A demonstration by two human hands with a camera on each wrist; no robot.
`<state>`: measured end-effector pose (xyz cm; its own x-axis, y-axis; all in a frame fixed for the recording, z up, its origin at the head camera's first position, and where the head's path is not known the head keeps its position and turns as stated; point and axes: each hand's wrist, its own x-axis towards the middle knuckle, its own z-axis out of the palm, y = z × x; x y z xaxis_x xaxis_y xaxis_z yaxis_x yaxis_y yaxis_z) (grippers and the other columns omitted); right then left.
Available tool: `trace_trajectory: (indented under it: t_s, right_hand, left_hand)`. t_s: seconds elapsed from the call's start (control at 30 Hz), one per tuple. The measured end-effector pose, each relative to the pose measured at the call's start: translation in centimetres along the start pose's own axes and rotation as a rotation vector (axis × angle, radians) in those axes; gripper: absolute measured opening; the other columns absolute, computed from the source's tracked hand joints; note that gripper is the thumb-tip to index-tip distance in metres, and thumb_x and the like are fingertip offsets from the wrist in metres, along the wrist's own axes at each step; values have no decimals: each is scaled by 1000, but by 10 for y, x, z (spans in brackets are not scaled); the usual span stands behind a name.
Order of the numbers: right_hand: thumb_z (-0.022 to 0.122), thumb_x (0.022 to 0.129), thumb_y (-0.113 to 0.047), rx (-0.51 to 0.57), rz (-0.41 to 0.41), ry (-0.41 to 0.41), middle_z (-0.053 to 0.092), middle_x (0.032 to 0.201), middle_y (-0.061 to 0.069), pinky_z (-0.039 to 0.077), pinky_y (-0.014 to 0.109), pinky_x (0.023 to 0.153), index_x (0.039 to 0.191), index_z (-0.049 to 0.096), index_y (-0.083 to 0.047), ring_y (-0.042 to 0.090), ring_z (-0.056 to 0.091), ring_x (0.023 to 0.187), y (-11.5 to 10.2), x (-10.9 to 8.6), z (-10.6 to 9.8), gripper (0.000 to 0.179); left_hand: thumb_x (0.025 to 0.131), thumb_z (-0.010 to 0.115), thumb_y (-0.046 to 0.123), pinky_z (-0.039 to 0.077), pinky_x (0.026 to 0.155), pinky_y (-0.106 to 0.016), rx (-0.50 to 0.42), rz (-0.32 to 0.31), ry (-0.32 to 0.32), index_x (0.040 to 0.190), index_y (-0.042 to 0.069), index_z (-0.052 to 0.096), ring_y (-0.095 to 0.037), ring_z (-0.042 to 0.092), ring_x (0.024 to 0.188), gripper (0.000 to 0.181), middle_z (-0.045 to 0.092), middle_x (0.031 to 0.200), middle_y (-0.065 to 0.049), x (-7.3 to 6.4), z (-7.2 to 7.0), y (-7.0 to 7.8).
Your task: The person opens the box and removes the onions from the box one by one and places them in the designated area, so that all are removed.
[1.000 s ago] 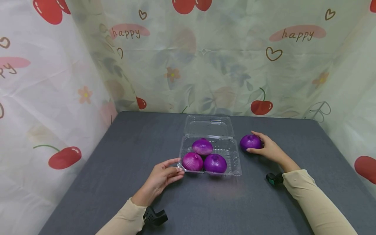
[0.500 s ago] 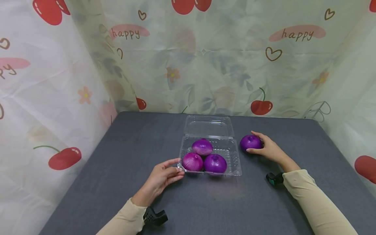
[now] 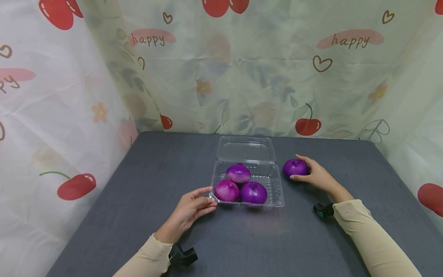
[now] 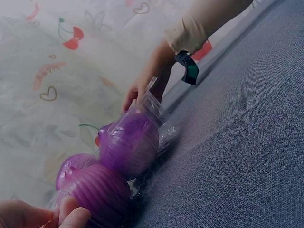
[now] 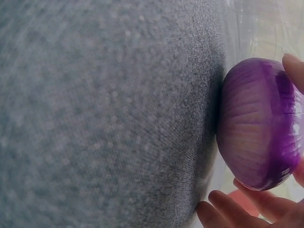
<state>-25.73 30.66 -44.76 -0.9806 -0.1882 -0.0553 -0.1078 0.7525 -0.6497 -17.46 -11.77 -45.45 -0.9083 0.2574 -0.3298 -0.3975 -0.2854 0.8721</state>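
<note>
A clear plastic clamshell box (image 3: 273,192) stands on the table with its lid (image 3: 246,149) folded back. Three purple onions lie inside: one at the back (image 3: 238,173), one front left (image 3: 226,191) and one front right (image 3: 254,193). My left hand (image 3: 189,209) pinches the box's front left corner between thumb and fingers; the left wrist view shows its fingertips (image 4: 75,218) beside the ridged onion. Right of the box, my right hand (image 3: 320,177) grips a fourth purple onion (image 5: 259,126) by its sides. That onion appears to rest on the table.
A dark grey cloth covers the table (image 3: 166,161). White printed curtains (image 3: 242,77) with cherries and hearts rise behind it and at both sides. Each wrist carries a small black camera, one at the left cuff (image 3: 183,256) and one at the right cuff (image 3: 323,211).
</note>
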Motion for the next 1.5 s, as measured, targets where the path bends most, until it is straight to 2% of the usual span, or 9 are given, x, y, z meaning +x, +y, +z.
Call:
trace_trajectory:
  t_s: [0.4,0.57,0.7,0.9,1.07,1.23,1.37,1.5]
  right_hand:
    - [73,83,-46,5,3,-12,27,149,32,40,66,103,152,26,-6,49,36,130,-2,0,-2,93]
    - [71,85,-47,37,30,-15,23,152,30,33,69,106,154,21,-8,53,28,135,-10,0,-10,94]
    - [69,87,-45,88,-2,33,20,157,24,24,70,110,155,17,-12,53,21,139,-22,-2,-22,92]
    - [69,88,-42,170,-86,133,19,159,17,21,63,115,156,18,-20,43,19,144,-54,-13,-30,88]
    - [70,89,-31,248,-188,196,21,158,13,22,62,116,155,23,-22,40,20,145,-83,-24,-22,82]
    - [71,89,-22,272,-285,242,27,155,14,28,59,114,153,28,-21,38,27,143,-99,-28,-6,77]
    - [72,88,-19,266,-333,228,32,153,12,33,55,112,152,31,-20,36,32,141,-107,-31,8,75]
    - [73,88,-21,250,-356,152,33,152,10,34,52,113,151,33,-19,33,33,141,-114,-34,23,75]
  left_hand:
    - [90,58,-8,60,80,-34,5,-3,1,138,-2,48,-18,72,82,50,72,86,-10,1,0,0]
    - [89,59,-7,60,80,-34,7,2,4,138,-3,48,-18,72,82,50,72,87,-11,1,0,-1]
    - [90,59,-8,60,80,-34,8,0,9,137,-2,48,-18,72,82,49,72,87,-11,1,1,-1]
    - [90,59,-7,60,81,-34,7,1,7,138,-2,48,-18,72,82,49,72,87,-11,0,1,0]
    - [90,59,-7,60,81,-34,7,3,2,138,-3,48,-18,72,82,50,72,87,-11,0,1,0]
    - [89,59,-7,60,81,-35,6,-1,1,138,-3,48,-18,72,82,50,72,88,-11,1,0,-1]
    - [89,60,-7,60,81,-35,3,-1,1,137,-3,48,-18,72,82,49,72,88,-12,1,0,-1]
    - [89,59,-7,60,81,-35,3,-2,-1,137,-3,48,-18,72,82,49,72,88,-11,1,0,-1]
